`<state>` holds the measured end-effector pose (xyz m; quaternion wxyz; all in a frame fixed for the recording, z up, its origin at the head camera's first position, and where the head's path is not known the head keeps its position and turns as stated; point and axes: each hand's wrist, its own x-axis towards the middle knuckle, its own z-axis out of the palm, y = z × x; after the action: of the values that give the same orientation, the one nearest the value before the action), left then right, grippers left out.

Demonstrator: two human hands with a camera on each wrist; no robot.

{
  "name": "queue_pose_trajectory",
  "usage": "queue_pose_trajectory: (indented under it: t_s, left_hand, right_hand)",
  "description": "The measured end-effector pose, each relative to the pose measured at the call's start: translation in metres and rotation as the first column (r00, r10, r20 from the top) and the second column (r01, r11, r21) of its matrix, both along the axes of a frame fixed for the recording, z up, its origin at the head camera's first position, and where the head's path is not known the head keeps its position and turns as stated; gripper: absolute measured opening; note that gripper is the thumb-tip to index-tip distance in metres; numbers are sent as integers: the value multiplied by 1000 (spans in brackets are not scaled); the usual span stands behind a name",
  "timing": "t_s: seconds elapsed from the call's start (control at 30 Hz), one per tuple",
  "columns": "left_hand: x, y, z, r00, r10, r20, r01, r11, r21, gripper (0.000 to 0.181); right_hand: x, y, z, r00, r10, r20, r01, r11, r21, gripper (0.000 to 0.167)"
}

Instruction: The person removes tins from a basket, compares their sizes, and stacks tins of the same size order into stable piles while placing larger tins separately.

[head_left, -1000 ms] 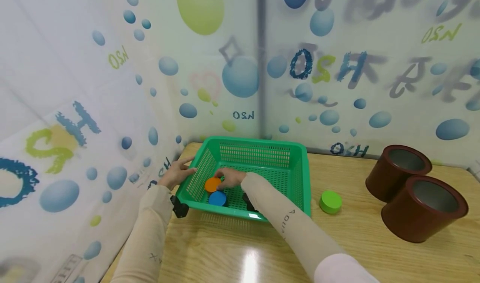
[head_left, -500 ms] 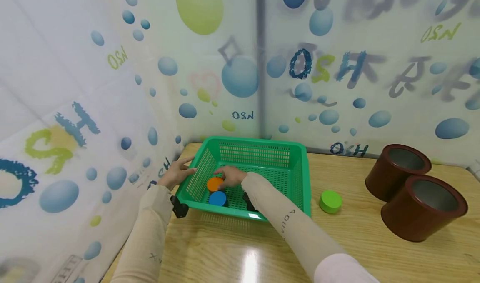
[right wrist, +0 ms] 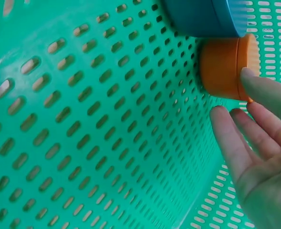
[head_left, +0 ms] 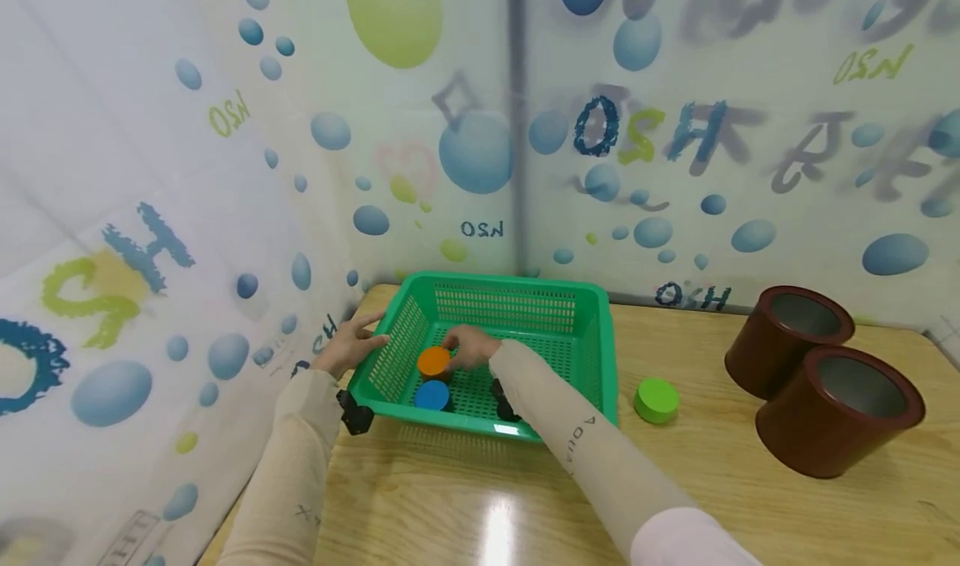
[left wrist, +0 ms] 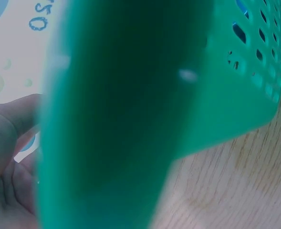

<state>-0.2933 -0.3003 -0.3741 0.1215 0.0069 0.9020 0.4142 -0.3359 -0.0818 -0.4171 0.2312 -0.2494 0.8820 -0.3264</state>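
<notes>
In the head view, a green basket (head_left: 517, 426) holds an orange round container (head_left: 434, 363) and a blue round one (head_left: 432, 395) side by side near its left end. My right hand (head_left: 471, 348) reaches inside and grips the orange container from the right. The right wrist view shows that hand (right wrist: 269, 138) with its thumb on the lid edge of the orange container (right wrist: 221, 69); the blue container (right wrist: 202, 16) is right beside it. My left hand (head_left: 349, 345) rests its fairly straight fingers on the basket's left rim; the rim partly hides this hand (left wrist: 11, 162) in the left wrist view.
A green round container (head_left: 656, 400) stands on the wooden table (head_left: 420, 499) right of the basket. Farther right are two brown cylinders, one behind (head_left: 765, 349) and one in front (head_left: 817, 424). Patterned sheets rise behind the table and along its left side.
The orange container has shifted a little to the right, and its side now shows more. My right hand has moved slightly right with it. My left hand has stayed on the rim.
</notes>
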Motion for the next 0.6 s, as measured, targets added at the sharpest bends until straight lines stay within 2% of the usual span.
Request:
queue_pose_trajectory:
  t_s: [0.17, 0.43, 0.6]
  left_hand:
    - [0, 0, 0, 1000, -8, -4, 8, 1000, -2, 57]
    - [1, 0, -1, 1000, 0, 13, 0, 1000, 21, 57]
    - [0, 0, 1, 1000, 10, 16, -11, 1000, 17, 57]
  right_hand:
    - [-1, 0, 1, 999, 12, -37, -11, 1000, 26, 40]
    - [1, -7, 0, 991, 128, -50, -128, 992, 9, 57]
    - [1, -9, 1, 991, 122, -47, -122, 993, -2, 56]
